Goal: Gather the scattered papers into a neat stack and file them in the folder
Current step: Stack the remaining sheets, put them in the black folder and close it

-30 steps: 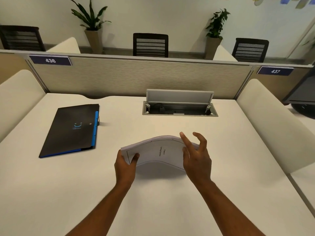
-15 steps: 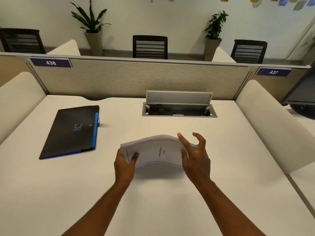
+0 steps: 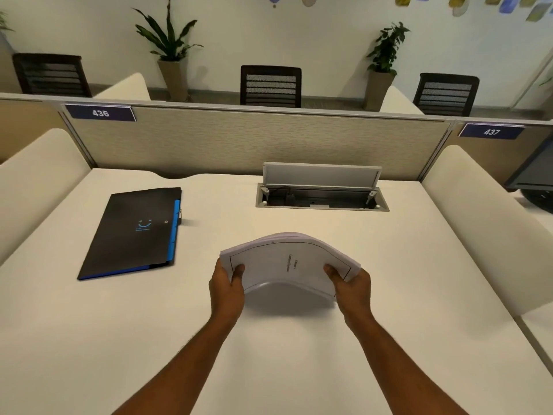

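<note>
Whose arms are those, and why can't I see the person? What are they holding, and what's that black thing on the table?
There is no machine here, just a person. The camera sits on their head and looks down, so you see only their arms, as if through their eyes. Their left hand and right hand each grip one end of a stack of white printed papers, which bends up in the middle like a little bridge above the cream white desk. The flat black folder with blue edges lies closed on the desk to the left, apart from the papers. Behind the papers is an open grey cable box set into the desk. Farther back stand black chairs and potted plants.
</note>
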{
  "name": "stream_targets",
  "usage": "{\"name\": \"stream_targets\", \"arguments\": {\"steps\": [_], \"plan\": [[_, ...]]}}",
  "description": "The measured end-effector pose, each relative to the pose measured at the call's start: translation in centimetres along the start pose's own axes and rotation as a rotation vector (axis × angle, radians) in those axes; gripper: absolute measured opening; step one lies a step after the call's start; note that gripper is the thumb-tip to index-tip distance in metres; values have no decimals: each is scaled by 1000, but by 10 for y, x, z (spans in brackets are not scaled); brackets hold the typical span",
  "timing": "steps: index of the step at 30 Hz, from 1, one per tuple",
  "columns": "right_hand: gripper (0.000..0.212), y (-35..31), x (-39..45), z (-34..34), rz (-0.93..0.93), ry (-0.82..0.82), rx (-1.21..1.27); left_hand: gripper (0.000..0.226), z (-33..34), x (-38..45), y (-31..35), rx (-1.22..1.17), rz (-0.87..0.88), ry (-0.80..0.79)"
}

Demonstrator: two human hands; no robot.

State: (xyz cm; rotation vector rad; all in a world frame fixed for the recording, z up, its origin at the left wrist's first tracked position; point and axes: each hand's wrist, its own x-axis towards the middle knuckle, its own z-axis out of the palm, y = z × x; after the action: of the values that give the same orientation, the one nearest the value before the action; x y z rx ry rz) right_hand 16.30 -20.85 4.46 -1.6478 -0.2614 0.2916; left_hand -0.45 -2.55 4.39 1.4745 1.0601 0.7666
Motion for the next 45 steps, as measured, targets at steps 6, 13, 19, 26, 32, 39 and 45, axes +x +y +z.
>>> {"name": "stream_targets", "arguments": {"steps": [6, 13, 19, 26, 32, 39, 45], "plan": [[31, -3, -5, 3, -48, -40, -35, 41, -2, 0, 4, -14, 63, -3], [39, -1, -2, 2, -11, -6, -46, 35, -5, 7, 6, -57, 24, -17], [28, 5, -6, 2, 37, -14, -43, 46, -1, -4, 0, -38, 37, -34], [32, 7, -4, 1, 61, 15, -38, 54, -1, -5, -5, 6, 52, -60], [26, 9, 3, 2, 75, 13, -141, 47, 4, 1, -4, 101, 28, -15], [95, 6, 15, -6, 215, 206, -153, 47, 2, 13, 5, -17, -69, 25], [75, 5, -1, 12, 698, 103, 590, 36, 13, 7, 2, -270, -195, 30]]}}
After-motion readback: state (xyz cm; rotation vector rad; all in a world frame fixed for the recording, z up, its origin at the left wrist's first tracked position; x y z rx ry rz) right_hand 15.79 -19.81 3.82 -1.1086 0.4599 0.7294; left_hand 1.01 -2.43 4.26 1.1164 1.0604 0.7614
